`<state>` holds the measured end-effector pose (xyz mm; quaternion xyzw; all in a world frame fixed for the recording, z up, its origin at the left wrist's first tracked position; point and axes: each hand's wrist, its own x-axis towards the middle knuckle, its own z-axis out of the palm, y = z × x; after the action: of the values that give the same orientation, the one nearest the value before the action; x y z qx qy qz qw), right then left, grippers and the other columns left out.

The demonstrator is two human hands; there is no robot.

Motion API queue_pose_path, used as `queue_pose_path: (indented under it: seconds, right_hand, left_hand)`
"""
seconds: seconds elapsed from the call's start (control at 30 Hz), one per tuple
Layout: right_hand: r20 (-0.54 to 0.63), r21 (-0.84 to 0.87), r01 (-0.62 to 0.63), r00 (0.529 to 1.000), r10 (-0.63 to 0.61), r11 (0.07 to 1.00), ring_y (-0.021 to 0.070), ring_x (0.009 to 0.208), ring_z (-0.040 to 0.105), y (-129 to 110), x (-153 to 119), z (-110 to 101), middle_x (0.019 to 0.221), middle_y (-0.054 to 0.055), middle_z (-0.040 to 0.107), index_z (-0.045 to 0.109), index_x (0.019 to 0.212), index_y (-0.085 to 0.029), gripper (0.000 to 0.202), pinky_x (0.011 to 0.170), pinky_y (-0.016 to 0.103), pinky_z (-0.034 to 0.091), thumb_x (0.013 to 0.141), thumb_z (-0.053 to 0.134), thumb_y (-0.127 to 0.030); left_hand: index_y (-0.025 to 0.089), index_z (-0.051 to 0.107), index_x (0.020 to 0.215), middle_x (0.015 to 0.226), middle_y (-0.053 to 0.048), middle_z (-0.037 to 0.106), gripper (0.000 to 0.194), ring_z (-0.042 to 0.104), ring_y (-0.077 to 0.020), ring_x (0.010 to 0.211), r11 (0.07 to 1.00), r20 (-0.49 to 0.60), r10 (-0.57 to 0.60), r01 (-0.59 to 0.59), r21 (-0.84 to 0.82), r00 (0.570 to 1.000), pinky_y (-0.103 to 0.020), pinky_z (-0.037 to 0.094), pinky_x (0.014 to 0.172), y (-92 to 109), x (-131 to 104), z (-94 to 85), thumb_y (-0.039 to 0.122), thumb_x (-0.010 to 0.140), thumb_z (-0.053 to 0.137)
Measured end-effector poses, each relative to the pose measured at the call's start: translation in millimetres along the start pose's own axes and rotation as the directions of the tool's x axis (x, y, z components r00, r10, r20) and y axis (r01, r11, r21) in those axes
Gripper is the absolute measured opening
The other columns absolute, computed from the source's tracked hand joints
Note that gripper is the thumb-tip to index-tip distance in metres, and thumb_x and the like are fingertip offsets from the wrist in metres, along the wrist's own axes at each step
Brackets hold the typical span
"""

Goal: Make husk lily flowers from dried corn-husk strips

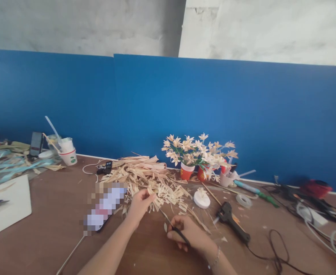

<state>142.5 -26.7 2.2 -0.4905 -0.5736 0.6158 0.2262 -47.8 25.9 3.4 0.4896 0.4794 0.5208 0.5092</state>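
Observation:
My right hand (pixel 185 232) is closed around the black handle of a pair of scissors (pixel 180 233), whose blades point up and left toward my left hand. Fingers pinched together, my left hand (pixel 141 204) is at the near edge of a heap of pale dried husk strips (pixel 145 172); what lies between its fingertips is too small to make out. A small pale piece (pixel 165 227) shows beside the scissors. Behind the heap, pale flowers (pixel 187 145) stand in a red and white cup (pixel 187 171).
A phone (pixel 106 208) lies left of my left hand. Right of the heap are a white round lid (pixel 201 199), a black glue gun (pixel 232 221) with its cord, and a tape roll (pixel 243 200). A white board (pixel 7 206) lies far left. A blue partition (pixel 213 99) stands behind.

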Motion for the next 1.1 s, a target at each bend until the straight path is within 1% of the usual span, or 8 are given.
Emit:
queue_pose_path:
  seconds: [0.07, 0.13, 0.3, 0.43, 0.6, 0.83, 1.1]
  right_hand:
    - [-0.006, -0.026, -0.007, 1.000, 0.007, 1.000, 0.0048, 0.034, 0.043, -0.8, -0.4, 0.1, 0.047, -0.009, 0.050, 0.050, 0.073, -0.017, 0.033, 0.030, 0.014, 0.031, 0.058, 0.071, -0.038]
    - [-0.012, -0.055, -0.015, 1.000, 0.015, 0.998, 0.0049, 0.034, 0.042, -1.2, -0.4, 0.3, 0.045, -0.009, 0.050, 0.050, 0.072, -0.017, 0.031, 0.029, 0.014, 0.030, 0.058, 0.070, -0.036]
    - [-0.035, -0.083, -0.031, 0.999, 0.028, 0.996, 0.0049, 0.034, 0.043, -1.5, -0.1, 0.9, 0.046, -0.009, 0.051, 0.052, 0.073, -0.017, 0.028, 0.030, 0.014, 0.030, 0.059, 0.069, -0.033]
    - [-0.033, -0.111, -0.029, 0.999, 0.026, 0.993, 0.0050, 0.033, 0.041, -3.2, -1.0, 1.0, 0.045, -0.008, 0.051, 0.053, 0.073, -0.016, 0.023, 0.030, 0.015, 0.030, 0.061, 0.066, -0.030]
    - [-0.033, -0.144, -0.035, 0.999, 0.030, 0.989, 0.0047, 0.032, 0.040, -3.1, -1.3, 0.4, 0.044, -0.008, 0.051, 0.055, 0.073, -0.016, 0.015, 0.029, 0.014, 0.029, 0.063, 0.062, -0.024]
    - [-0.023, -0.160, -0.026, 0.999, 0.022, 0.987, 0.0038, 0.031, 0.037, -0.3, -0.5, -1.8, 0.041, -0.009, 0.049, 0.055, 0.073, -0.016, 0.015, 0.029, 0.013, 0.027, 0.064, 0.064, -0.025]
    - [-0.031, -0.153, -0.001, 1.000, -0.004, 0.988, 0.0039, 0.030, 0.035, 1.9, 0.7, -4.2, 0.038, -0.010, 0.047, 0.056, 0.071, -0.015, 0.020, 0.029, 0.014, 0.024, 0.063, 0.067, -0.029]
  left_hand:
    - [0.014, 0.061, 0.065, 0.057, 0.001, 0.058, 0.025, 0.052, -0.0136, 0.057, 0.999, -0.051, 0.018, -0.015, 0.052, 0.999, -0.023, 0.038, 0.057, -0.8, 1.3, -1.1, 0.038, 0.064, 0.067]
    - [0.014, 0.060, 0.062, 0.055, 0.001, 0.056, 0.026, 0.050, -0.0131, 0.056, 0.996, -0.066, 0.025, -0.020, 0.088, 0.997, -0.022, 0.037, 0.056, -2.5, 2.5, -2.1, 0.038, 0.063, 0.067]
    - [0.014, 0.059, 0.061, 0.054, 0.002, 0.054, 0.024, 0.047, -0.0119, 0.054, 0.994, -0.018, 0.027, -0.025, 0.111, 0.999, -0.021, 0.035, 0.054, -6.9, 4.2, -2.5, 0.037, 0.063, 0.067]
    - [0.015, 0.056, 0.058, 0.052, 0.004, 0.051, 0.026, 0.045, -0.0110, 0.052, 0.991, -0.012, 0.031, -0.029, 0.134, 0.999, -0.021, 0.033, 0.052, -6.9, 4.1, -2.0, 0.038, 0.064, 0.066]
    - [0.016, 0.053, 0.056, 0.052, 0.004, 0.050, 0.029, 0.046, -0.0113, 0.052, 0.987, -0.006, 0.037, -0.036, 0.155, 0.999, -0.021, 0.034, 0.053, -5.8, 3.8, -2.2, 0.040, 0.063, 0.066]
    - [0.015, 0.056, 0.057, 0.052, 0.003, 0.053, 0.027, 0.048, -0.0120, 0.053, 0.991, 0.003, 0.024, -0.025, 0.133, 1.000, -0.022, 0.034, 0.053, -6.0, 3.8, -1.6, 0.040, 0.063, 0.067]
    - [0.014, 0.060, 0.059, 0.054, 0.002, 0.058, 0.028, 0.051, -0.0127, 0.054, 0.998, -0.006, -0.057, 0.057, 0.037, 0.998, -0.022, 0.036, 0.054, 0.9, 0.7, -0.2, 0.041, 0.059, 0.069]
